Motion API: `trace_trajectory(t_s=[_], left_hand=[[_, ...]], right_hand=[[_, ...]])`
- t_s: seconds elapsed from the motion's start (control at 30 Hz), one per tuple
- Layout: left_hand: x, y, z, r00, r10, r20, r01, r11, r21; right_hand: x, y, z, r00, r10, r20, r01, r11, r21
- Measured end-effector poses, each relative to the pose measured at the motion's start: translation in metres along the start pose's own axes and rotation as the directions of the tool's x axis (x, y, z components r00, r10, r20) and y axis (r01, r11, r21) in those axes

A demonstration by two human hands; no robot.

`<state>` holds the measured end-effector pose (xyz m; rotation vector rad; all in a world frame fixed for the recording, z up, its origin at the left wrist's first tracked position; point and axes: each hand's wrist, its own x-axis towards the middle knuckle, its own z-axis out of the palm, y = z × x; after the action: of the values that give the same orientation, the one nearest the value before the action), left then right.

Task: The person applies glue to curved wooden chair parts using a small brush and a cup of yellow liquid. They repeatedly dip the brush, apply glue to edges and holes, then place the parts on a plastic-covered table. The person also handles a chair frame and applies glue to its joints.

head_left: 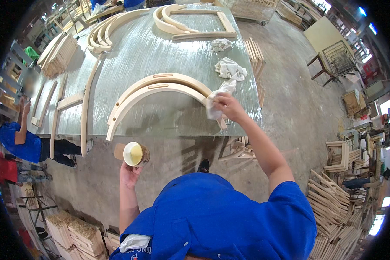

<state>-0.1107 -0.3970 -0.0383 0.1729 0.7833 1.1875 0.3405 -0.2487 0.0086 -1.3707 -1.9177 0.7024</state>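
My left hand (pixel 130 174) grips a small tub (pixel 135 154) with pale yellow stuff inside, held off the table's near edge. At the right end of two curved wooden pieces (pixel 160 88), my right hand (pixel 228 105) presses a white rag (pixel 214 108) against the wood. The curved pieces lie close together on the table, arching away from me, with slots on their tops and round holes near the left end. Behind the rag in my hand rest another crumpled white rag (pixel 230 69) and a smaller one (pixel 220 44).
The plastic-covered table (pixel 169 52) also bears more curved pieces (pixel 106 32), an H-shaped frame (pixel 71 102) and stacked slats (pixel 60 55). At the left stands a person in blue (pixel 19 138). Wooden parts (pixel 329 199) are piled on the floor at right; a chair (pixel 323 65) stands farther back.
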Motion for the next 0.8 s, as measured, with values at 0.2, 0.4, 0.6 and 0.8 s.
trace_trajectory(t_s=[0.2, 0.4, 0.6, 0.8], left_hand=[[-0.024, -0.011, -0.024, 0.994, -0.032, -0.107, 0.023, 0.996, -0.086], [-0.051, -0.017, -0.052, 0.996, -0.015, -0.092, 0.003, 0.992, -0.129], [-0.064, -0.009, -0.065, 0.994, 0.011, -0.105, -0.023, 0.992, -0.121], [-0.074, -0.002, -0.090, 0.998, 0.032, -0.050, -0.033, 0.999, -0.013]], right_hand=[[-0.008, -0.004, 0.026, 0.992, 0.099, -0.082, -0.115, 0.967, -0.226], [0.002, 0.007, 0.029, 0.984, 0.164, -0.063, -0.172, 0.973, -0.156], [0.014, 0.021, 0.026, 0.896, 0.424, -0.129, -0.412, 0.904, 0.111], [0.008, -0.011, 0.039, 0.981, 0.188, -0.041, -0.190, 0.916, -0.354]])
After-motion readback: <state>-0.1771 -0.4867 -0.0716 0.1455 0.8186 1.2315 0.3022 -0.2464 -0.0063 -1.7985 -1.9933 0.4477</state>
